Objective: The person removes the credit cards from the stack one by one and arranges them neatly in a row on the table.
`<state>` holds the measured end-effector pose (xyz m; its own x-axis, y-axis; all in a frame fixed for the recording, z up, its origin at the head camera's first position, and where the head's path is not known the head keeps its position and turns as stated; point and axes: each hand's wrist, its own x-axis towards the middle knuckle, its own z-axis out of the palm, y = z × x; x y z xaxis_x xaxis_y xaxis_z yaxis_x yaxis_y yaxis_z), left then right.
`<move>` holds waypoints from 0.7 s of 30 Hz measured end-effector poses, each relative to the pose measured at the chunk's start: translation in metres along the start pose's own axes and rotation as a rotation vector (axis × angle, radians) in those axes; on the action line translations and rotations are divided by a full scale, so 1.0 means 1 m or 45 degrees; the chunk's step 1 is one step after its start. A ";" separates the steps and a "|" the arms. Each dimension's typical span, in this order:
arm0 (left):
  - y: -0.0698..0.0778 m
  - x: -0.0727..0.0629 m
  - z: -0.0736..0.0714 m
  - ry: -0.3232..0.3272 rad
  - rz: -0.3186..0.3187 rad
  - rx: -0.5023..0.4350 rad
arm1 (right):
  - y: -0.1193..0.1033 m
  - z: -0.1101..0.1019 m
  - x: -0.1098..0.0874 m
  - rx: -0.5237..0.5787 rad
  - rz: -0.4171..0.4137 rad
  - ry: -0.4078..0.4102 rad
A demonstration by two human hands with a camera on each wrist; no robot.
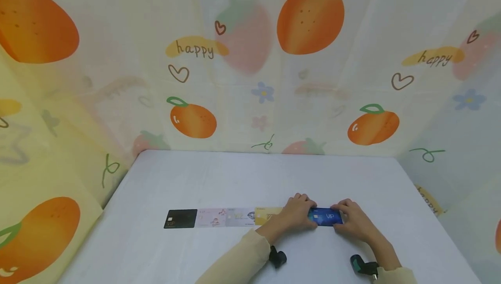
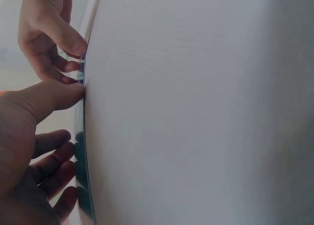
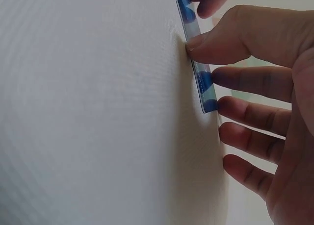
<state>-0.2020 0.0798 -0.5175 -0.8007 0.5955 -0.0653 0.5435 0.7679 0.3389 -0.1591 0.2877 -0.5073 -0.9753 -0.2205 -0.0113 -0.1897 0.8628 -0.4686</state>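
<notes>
A row of flat cards lies across the white table. My left hand [image 1: 299, 212] covers much of a teal card [image 2: 84, 186], with its thumb at the near long edge and its fingers along the far edge. Beside it on the right is a blue VIP card [image 1: 326, 217]. My right hand [image 1: 354, 221] pinches the right part of this card between thumb and fingers across its two long edges. In the right wrist view the blue card [image 3: 206, 85] shows its right end past the thumb. The two hands are close together where the cards meet.
Left of the hands the row continues with a gold card [image 1: 266, 215], a silvery card [image 1: 239, 217], a pink card [image 1: 211, 217] and a black VIP card [image 1: 181, 218]. The white table [image 1: 219, 175] backs onto a fruit-patterned cloth [image 1: 137, 49].
</notes>
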 end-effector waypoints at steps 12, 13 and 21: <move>-0.026 -0.042 -0.035 0.092 0.092 -0.204 | -0.002 0.003 -0.003 0.009 0.030 0.019; -0.029 -0.047 -0.039 0.108 0.092 -0.219 | -0.002 0.003 -0.004 0.008 0.034 0.023; -0.071 -0.094 -0.070 0.224 -0.119 -0.492 | -0.003 0.000 -0.004 0.041 0.044 0.048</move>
<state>-0.1825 -0.0470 -0.4696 -0.8911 0.4523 0.0373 0.3590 0.6521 0.6678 -0.1544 0.2858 -0.5059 -0.9850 -0.1727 0.0050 -0.1524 0.8545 -0.4965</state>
